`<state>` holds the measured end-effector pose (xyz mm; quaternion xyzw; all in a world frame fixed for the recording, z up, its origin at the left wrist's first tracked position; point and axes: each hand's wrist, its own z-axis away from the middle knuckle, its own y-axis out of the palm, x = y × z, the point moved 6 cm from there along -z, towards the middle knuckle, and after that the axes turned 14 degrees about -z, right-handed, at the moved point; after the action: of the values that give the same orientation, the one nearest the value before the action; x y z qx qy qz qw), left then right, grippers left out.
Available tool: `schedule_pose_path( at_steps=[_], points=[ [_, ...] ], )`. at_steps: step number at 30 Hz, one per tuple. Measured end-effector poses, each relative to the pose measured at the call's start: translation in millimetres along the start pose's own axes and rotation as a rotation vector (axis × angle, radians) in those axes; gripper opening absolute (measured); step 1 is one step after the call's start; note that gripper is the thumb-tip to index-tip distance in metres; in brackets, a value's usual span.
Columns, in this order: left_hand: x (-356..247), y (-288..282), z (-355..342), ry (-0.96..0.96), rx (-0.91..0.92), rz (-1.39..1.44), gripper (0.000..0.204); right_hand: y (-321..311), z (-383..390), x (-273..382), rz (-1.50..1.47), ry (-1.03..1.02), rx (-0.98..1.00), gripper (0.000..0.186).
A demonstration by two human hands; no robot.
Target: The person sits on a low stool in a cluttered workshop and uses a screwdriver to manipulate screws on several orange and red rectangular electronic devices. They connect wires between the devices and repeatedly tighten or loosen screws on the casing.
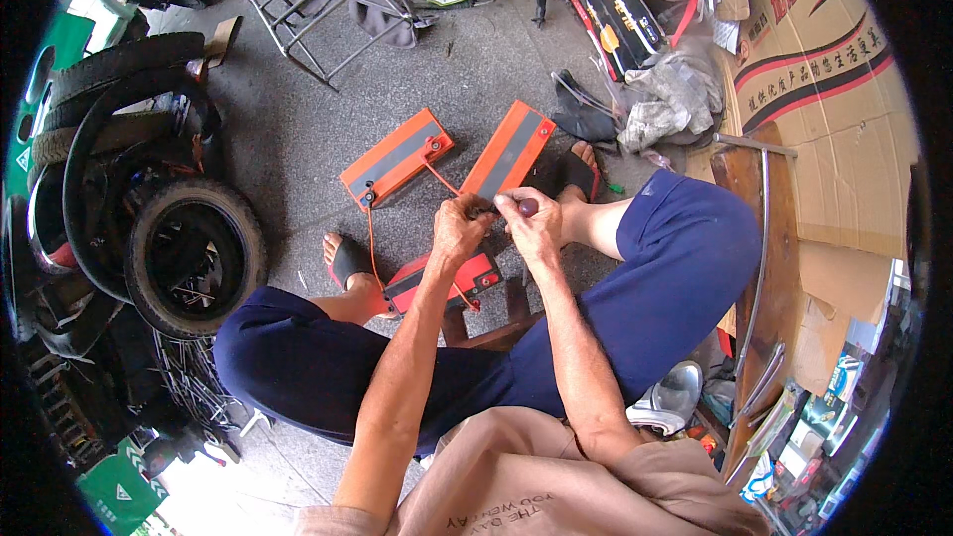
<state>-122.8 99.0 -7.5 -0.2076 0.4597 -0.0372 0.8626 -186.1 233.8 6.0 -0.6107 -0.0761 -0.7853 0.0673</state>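
Note:
My right hand (536, 228) is closed around a screwdriver (528, 206); the rounded dark-red end of its handle shows, the tip is hidden. Close beside it, my left hand (463, 228) is pinched at the near end of an orange battery block (509, 149) with a grey stripe. What its fingers hold is hidden. A second orange battery block (397, 159) lies to the left, joined by an orange wire (440, 178). Another orange wire (374, 253) runs from it toward a third, redder block (437, 281), partly behind my left forearm.
Tyres (197, 256) are piled at the left. A metal rack (323, 10) lies on the floor at the far left. Grey cloth (670, 94) and boxes sit at the far right, beside a large cardboard sheet (834, 159). My feet flank the blocks.

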Motion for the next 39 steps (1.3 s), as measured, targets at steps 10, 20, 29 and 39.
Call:
schedule_pose_path(
  at_steps=[10, 20, 29, 39],
  points=[
    [-0.6, 0.7, 2.8, 0.020, 0.058, 0.071, 0.020, 7.4, 4.6, 17.1, 0.621, -0.060, 0.086, 0.017],
    [15.4, 2.1, 5.4, -0.104, 0.074, 0.344, 0.021, 11.7, -2.8, 21.7, 0.604, 0.072, 0.134, 0.021],
    [20.6, 4.2, 2.3, -0.121, 0.083, 0.338, 0.023, 14.7, -0.1, 24.2, 0.648, 0.042, 0.112, 0.020],
    [14.9, 2.0, 5.1, -0.145, 0.083, 0.328, 0.022, 8.6, -4.4, 14.5, 0.469, 0.088, 0.099, 0.019]
  ],
)
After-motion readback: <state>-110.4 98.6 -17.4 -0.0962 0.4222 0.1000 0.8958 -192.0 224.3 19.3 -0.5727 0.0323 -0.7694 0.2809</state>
